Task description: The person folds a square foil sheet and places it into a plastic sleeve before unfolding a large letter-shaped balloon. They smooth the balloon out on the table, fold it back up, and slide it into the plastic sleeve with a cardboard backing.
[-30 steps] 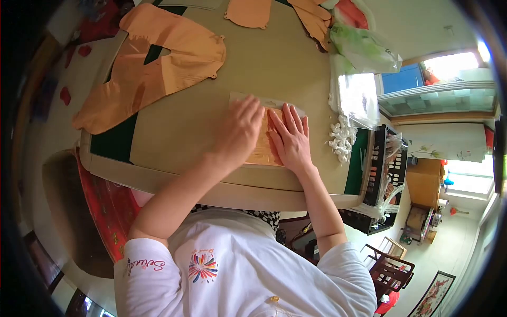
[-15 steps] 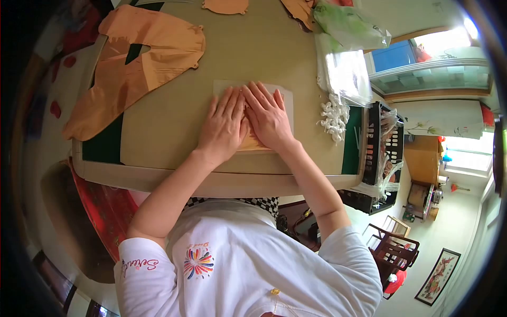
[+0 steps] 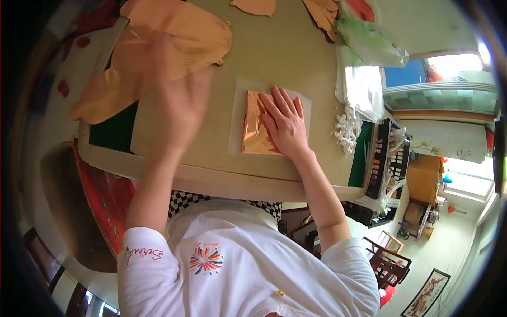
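The folded copper-orange foil piece (image 3: 257, 124) lay on a clear flat plastic sleeve (image 3: 238, 113), near the front edge of the beige-topped square table (image 3: 274, 53). Its long axis ran from the near edge of the table toward the far edge. The right hand (image 3: 285, 122) rested on it palm down, fingers spread and flat, pressing rather than gripping; it covered the right part of the foil and reached onto the sleeve.

The left hand (image 3: 177, 87) was raised above the table, well to the left of the foil, blurred, with fingers open and nothing held. The foil lay to that hand's right and slightly nearer the person. The right hand was the nearer hand, being in contact.

Beyond the left hand lay a large flat orange foil balloon shape (image 3: 153, 63), spread across the far-left corner. More orange pieces (image 3: 256, 6) sat at the far edge.

To the right of the sleeve lay a heap of small white plastic parts (image 3: 346, 132), loose on the table. Behind them, a stack of clear plastic bags (image 3: 362, 90) appeared to hold more flat sleeves. A green-tinted plastic bag (image 3: 372, 42) lay further back; its contents could not be made out.
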Available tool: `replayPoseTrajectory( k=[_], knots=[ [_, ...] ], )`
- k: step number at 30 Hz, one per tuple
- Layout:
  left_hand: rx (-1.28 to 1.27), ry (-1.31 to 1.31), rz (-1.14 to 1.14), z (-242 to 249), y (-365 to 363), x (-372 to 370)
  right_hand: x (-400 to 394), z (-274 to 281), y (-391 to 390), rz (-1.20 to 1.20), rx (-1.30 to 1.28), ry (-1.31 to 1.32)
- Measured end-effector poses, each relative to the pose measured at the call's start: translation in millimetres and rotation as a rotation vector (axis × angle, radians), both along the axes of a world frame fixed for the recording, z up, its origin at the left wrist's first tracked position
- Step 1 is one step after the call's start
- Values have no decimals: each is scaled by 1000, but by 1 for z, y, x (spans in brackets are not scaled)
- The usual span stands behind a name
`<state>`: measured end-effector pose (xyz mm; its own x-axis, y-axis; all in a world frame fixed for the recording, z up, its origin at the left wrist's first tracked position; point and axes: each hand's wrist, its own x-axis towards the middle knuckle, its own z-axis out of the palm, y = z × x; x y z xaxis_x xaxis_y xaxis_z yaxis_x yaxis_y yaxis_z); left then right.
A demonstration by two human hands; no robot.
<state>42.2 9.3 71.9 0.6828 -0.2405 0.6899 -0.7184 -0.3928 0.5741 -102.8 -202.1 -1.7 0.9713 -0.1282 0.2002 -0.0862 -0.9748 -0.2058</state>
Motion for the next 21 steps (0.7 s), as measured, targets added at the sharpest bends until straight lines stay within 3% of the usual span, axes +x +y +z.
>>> replayPoseTrajectory(
  k=[3, 4, 6, 9, 14, 21],
  knots=[
    [-333, -436, 201, 63, 48, 47, 0, 1, 0, 9, 20, 1],
    [-99, -586, 383, 75, 66, 79, 1, 2, 1, 12, 19, 5],
    [35, -687, 463, 91, 96, 106, 0, 2, 0, 8, 16, -1],
    [-113, -643, 306, 104, 115, 116, 0, 2, 0, 0, 28, 9],
    [100, -858, 616, 107, 120, 125, 2, 1, -2, 8, 6, -16],
    [309, -1058, 671, 99, 117, 135, -1, -1, -1, 12, 20, -27]
  ],
)
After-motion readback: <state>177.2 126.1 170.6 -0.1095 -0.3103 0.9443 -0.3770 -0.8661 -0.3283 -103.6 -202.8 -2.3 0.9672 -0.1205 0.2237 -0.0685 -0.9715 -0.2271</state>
